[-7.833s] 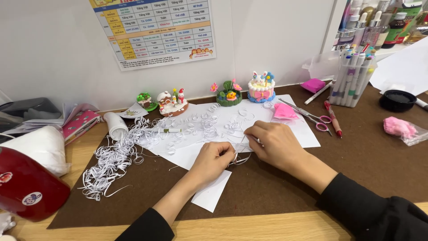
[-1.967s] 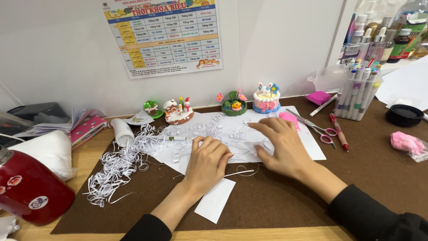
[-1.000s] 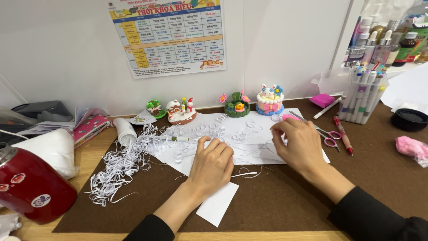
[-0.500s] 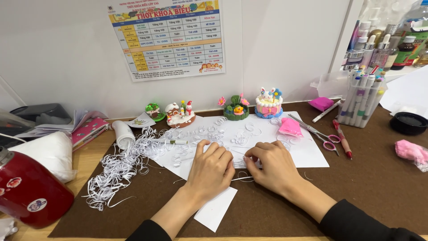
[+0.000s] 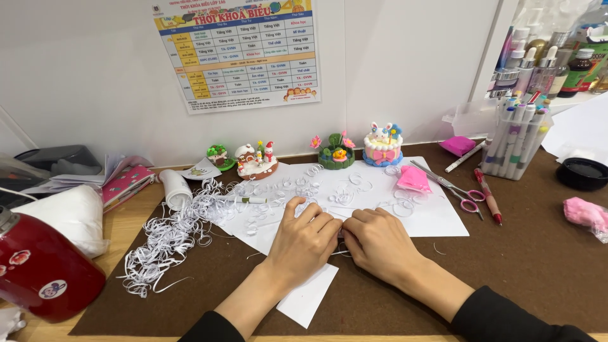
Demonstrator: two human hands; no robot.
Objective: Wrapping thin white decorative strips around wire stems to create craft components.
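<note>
Pressing your left hand (image 5: pixel 304 244) and right hand (image 5: pixel 379 244) together, you pinched a thin paper strip (image 5: pixel 341 235) over the white sheet (image 5: pixel 437 215) to curl it.

scissors (image 5: pixel 457 190) right, paper curls (image 5: pixel 166 237) left

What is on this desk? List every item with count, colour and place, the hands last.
paper sheet: one, white, centre of mat
paper curls: a pile, white, left of the sheet
clay figurines: four, multicoloured, along the wall
scissors: one, pink handles, right of the sheet
pink clay lump: one, on the sheet
marker holder: one, clear, back right
red container: one, far left
wall chart: one, multicoloured, on the wall
left hand, right hand: side by side on the sheet, fingertips meeting
</note>
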